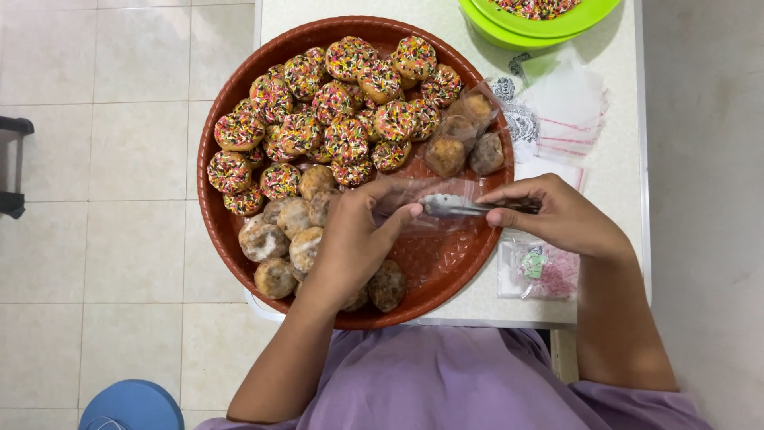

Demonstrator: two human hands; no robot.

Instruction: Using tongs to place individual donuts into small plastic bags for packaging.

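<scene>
Two hands busy. My left hand (354,239) pinches clear plastic bag (426,209) open between thumb and fingers; my right hand (557,213) clamps metal tongs (469,207), tips inside bag mouth. Bag looks thin, slippery, limp: grip near rim. Sprinkled donuts (342,103) beyond fingertips on red tray (446,271).
</scene>
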